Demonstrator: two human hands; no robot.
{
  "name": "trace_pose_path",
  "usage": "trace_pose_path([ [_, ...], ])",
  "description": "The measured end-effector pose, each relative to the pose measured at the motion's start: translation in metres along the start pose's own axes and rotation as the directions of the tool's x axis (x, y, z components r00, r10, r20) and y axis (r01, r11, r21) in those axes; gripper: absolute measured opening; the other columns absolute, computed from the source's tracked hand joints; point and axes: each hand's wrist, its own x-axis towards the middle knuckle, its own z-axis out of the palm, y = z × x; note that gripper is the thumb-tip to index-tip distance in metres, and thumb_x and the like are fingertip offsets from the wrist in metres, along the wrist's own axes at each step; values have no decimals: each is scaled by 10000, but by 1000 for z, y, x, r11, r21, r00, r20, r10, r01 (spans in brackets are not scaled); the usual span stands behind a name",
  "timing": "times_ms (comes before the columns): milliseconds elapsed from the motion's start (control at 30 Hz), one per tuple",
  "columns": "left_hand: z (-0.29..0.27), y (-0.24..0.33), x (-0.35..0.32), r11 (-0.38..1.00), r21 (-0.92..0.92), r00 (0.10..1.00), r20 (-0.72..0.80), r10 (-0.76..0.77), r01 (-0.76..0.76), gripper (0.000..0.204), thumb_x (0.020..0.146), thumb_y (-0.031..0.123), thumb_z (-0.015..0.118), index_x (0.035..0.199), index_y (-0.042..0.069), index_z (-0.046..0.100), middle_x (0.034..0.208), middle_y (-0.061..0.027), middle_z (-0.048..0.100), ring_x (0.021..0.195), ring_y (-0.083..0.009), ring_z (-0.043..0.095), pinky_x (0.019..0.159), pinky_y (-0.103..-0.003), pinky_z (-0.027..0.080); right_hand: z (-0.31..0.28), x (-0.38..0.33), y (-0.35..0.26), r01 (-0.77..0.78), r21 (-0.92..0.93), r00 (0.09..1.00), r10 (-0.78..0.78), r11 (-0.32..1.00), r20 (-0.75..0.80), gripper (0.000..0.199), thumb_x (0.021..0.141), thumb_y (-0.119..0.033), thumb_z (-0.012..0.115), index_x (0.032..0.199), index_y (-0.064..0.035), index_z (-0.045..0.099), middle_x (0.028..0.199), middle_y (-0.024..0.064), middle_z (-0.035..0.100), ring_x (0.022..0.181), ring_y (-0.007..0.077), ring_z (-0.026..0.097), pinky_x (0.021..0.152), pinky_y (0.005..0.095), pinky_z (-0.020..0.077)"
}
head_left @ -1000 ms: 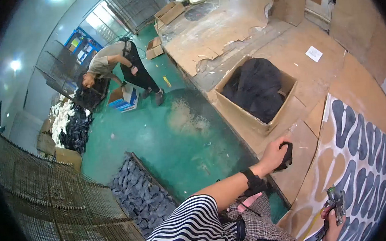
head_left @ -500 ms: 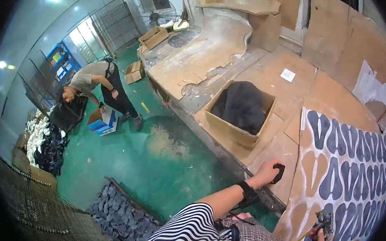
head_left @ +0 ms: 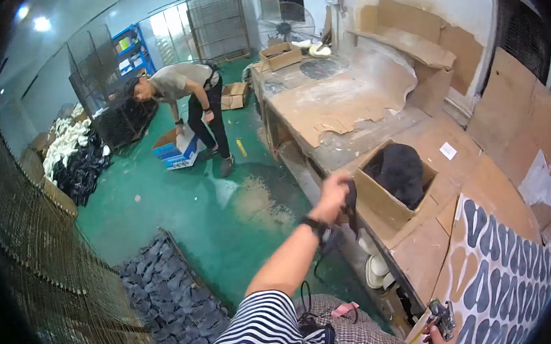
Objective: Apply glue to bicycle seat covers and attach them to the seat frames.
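My left hand (head_left: 332,197) is closed on a dark, flat piece (head_left: 351,200), at the left side of an open cardboard box (head_left: 372,205). A bundle of black, soft-looking material (head_left: 398,173) fills that box. In my right hand (head_left: 439,341), low at the right, is a small metal tool (head_left: 443,317) that looks like a spray gun; part of the grip is cut off by the lower edge. Beside it lies a pale sheet (head_left: 463,224) with rows of dark insole-shaped pieces (head_left: 479,279) on it.
Cardboard covers the long workbench (head_left: 335,107). A co-worker (head_left: 186,85) bends over a blue and white box (head_left: 177,154) across the green floor. A rack of dark pieces (head_left: 169,294) stands low at the left, near a mesh fence (head_left: 32,253). White shoes (head_left: 377,270) sit under the bench.
My left hand has gone from the bench top in front of the box to the box's left side, still holding a dark piece. The whole view has shifted; my right hand keeps the tool.
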Motion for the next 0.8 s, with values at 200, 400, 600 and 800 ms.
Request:
trace_pose_path([
  [200, -95, 117, 38, 947, -198, 933, -310, 184, -253, 320, 841, 24, 548, 1147, 51, 639, 928, -55, 665, 726, -146, 629, 504, -284, 492, 10, 2, 7, -239, -134, 964, 251, 962, 81, 384, 848, -399, 745, 723, -40, 685, 497, -5, 494, 394, 85, 412, 389, 263, 289],
  [400, -122, 46, -1, 981, -142, 934, -350, 72, -129, 296, 868, 56, 556, 1143, 56, 665, 927, -51, 682, 750, -127, 629, 563, -280, 492, 20, 0, 1, -213, -223, 965, 241, 951, 107, 417, 847, -434, 737, 706, -46, 674, 487, -3, 473, 391, 89, 411, 386, 263, 282],
  [600, -125, -81, -55, 975, -147, 917, -340, -210, 169, 289, 861, 54, 560, 1126, 36, 676, 931, -58, 690, 718, -163, 634, 517, -299, 499, 18, 4, 12, -147, -209, 975, 177, 967, 134, 424, 846, -447, 733, 714, -48, 679, 488, -2, 472, 393, 91, 409, 387, 264, 278],
  [800, -104, -133, -92, 912, -123, 879, -244, -410, 391, 264, 871, 53, 591, 1120, 67, 679, 953, -50, 679, 765, -167, 628, 560, -316, 503, 16, 4, 23, -157, -214, 978, 181, 964, 100, 420, 842, -446, 737, 733, -43, 684, 489, -8, 457, 393, 95, 393, 394, 265, 273],
])
